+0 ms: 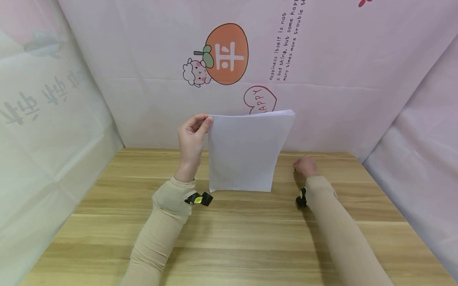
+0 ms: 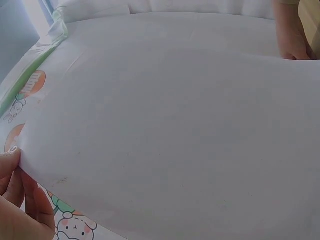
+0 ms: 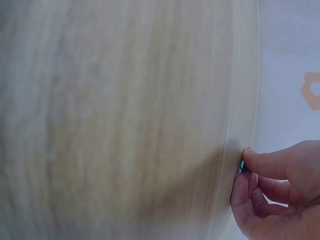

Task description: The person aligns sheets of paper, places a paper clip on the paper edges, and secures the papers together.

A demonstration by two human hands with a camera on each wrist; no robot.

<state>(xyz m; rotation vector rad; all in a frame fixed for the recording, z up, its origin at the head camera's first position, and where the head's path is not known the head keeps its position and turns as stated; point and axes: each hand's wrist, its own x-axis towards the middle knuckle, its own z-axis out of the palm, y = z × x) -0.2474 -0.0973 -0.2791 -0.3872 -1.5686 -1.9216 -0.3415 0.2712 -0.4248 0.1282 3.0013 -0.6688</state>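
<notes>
Several white sheets of paper [image 1: 247, 153] hang upright above the table, their top right corners slightly fanned. My left hand [image 1: 193, 137] pinches them at the top left corner between thumb and fingers. In the left wrist view the paper [image 2: 170, 130] fills most of the picture, with the left hand [image 2: 22, 200] at its edge. To the right of the sheets and apart from them, my right hand [image 1: 305, 166] is low at the table's far side. The right wrist view shows that hand [image 3: 280, 190] pinching a small green thing [image 3: 242, 166], mostly hidden by the fingertips; its kind is unclear.
The wood-grain table [image 1: 229, 246] ends at a printed cloth backdrop [image 1: 150, 79] behind the paper. Cloth walls [image 1: 53, 139] also stand to the left and right. A small black camera [image 1: 204, 199] sits at the left wrist, another camera [image 1: 301, 198] at the right.
</notes>
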